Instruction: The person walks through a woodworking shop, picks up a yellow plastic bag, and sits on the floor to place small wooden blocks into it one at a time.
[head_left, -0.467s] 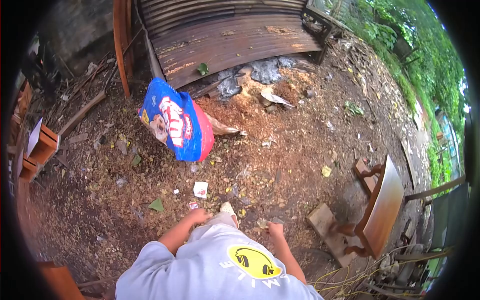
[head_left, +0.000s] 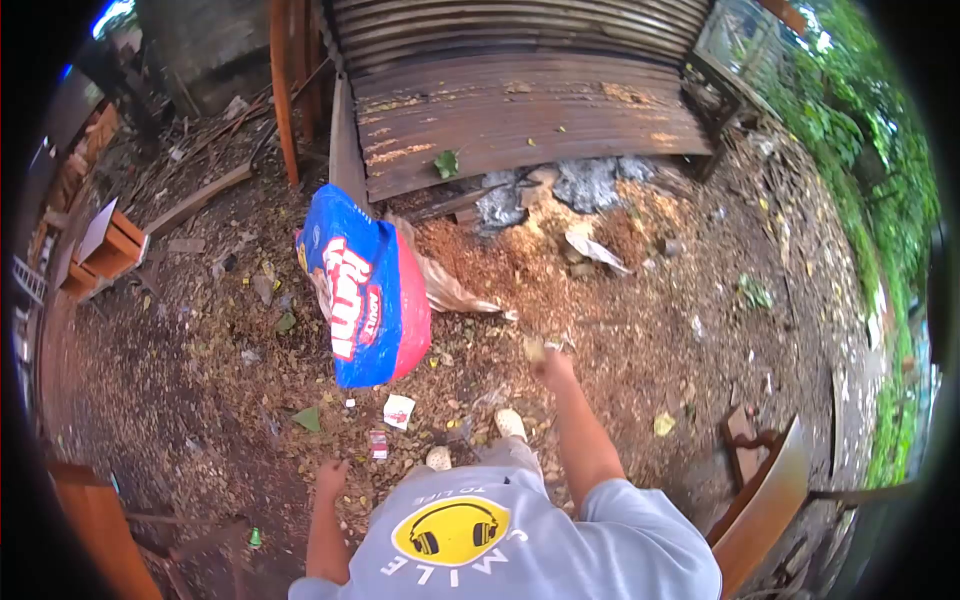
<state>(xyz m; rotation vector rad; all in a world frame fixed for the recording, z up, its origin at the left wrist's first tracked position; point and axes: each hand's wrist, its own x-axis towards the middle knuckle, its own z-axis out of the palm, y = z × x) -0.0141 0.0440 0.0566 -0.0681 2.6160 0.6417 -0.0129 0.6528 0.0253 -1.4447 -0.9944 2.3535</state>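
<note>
My right hand (head_left: 550, 366) reaches forward over the littered ground, its fingers closed. A small pale piece shows at the fingertips, too blurred to name. Low at my left side hangs my left hand (head_left: 331, 478), holding nothing, with thumb and fingers loosely apart. Ahead and to the left stands a bulky blue and red dog food sack (head_left: 375, 300), marked ADULT; neither hand touches it. Beside the sack, a brownish crumpled sheet (head_left: 445, 290) lies along the ground. A white printed scrap (head_left: 397, 411) and a small red packet (head_left: 378, 445) lie between my hands.
Rusty corrugated sheets (head_left: 540, 105) stand ahead, with grey ash (head_left: 590, 185) and wood shavings (head_left: 470, 250) at their foot. A wooden table (head_left: 765, 505) is at my right, and orange-brown wood (head_left: 100, 525) at my left. Small wooden boxes (head_left: 108, 245) lie farther left.
My right hand has moved forward, away from my body. My left hand has moved left and back. The view has shifted, and my feet now show below the scraps.
</note>
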